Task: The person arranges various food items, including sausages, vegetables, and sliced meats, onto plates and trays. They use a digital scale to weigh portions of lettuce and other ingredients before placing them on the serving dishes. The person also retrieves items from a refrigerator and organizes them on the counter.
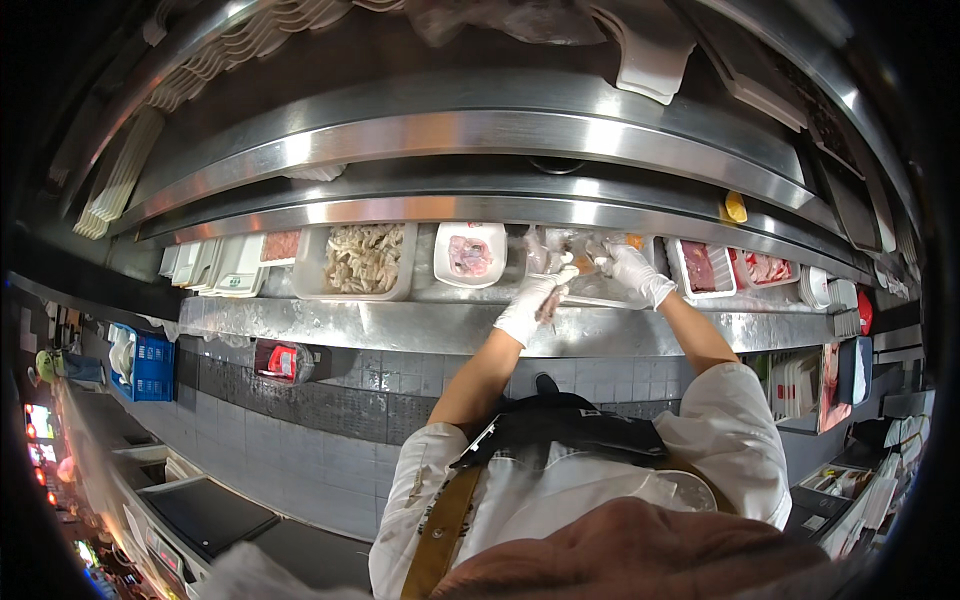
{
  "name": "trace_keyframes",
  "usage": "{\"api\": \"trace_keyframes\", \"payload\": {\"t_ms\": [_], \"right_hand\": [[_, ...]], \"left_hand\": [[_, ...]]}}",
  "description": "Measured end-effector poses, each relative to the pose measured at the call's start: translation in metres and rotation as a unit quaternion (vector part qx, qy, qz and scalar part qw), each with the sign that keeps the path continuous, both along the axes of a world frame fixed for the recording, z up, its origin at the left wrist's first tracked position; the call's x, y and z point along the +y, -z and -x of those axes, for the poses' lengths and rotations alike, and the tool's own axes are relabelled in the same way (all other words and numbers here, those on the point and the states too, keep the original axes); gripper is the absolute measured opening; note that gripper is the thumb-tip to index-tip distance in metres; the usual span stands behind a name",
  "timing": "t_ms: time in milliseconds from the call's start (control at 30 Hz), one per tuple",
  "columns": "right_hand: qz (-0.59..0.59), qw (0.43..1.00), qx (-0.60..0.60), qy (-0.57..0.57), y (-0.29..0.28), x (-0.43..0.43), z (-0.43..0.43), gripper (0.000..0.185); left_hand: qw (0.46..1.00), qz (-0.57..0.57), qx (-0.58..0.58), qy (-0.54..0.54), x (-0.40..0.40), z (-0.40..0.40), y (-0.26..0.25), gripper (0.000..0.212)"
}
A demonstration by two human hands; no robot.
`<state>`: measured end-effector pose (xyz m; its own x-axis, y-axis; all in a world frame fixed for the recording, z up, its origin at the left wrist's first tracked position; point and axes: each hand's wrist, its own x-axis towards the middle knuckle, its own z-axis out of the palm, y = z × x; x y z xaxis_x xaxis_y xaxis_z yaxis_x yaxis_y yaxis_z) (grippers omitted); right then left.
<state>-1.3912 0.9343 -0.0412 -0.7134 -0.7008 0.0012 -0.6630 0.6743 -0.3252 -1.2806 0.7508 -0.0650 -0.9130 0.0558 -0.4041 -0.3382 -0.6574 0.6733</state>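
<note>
My left hand (pixel 536 300), in a white glove, is over the front edge of a steel counter (pixel 337 319), with dark, wet-looking food at its fingers. My right hand (pixel 628 270), gloved too, has its fingers bent over a clear bag or film (pixel 581 251) in a container; what it holds is hard to make out. Left of my hands stands a white square dish (pixel 442 259) with pale pink raw pieces (pixel 469 256) in it. Farther left, a translucent tub (pixel 410 262) is filled with greyish strips of food (pixel 364 259).
White trays of red meat (pixel 697 268) and sliced meat (pixel 766 268) stand at right, beside stacked bowls (pixel 814 287). White trays (pixel 238 266) line the left. Steel shelves (pixel 450 135) run above the counter's back. A blue crate (pixel 154 367) and a red package (pixel 283 362) lie behind, lower left.
</note>
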Motion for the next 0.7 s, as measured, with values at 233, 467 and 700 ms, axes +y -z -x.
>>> {"api": "trace_keyframes", "payload": {"t_ms": [233,467,700], "right_hand": [[-0.053,0.997,-0.041,-0.026,-0.019,0.006,-0.045,0.024],[-0.124,0.979,0.07,-0.144,-0.034,-0.006,-0.049,0.018],[-0.011,0.98,0.041,-0.195,-0.002,-0.006,0.042,0.017]], "left_hand": [[0.996,0.04,-0.033,-0.069,0.059,-0.003,-0.008,0.009],[0.991,0.007,-0.071,-0.111,0.062,-0.014,0.026,0.008],[0.967,0.038,-0.137,-0.21,0.027,-0.027,0.03,0.023]]}}
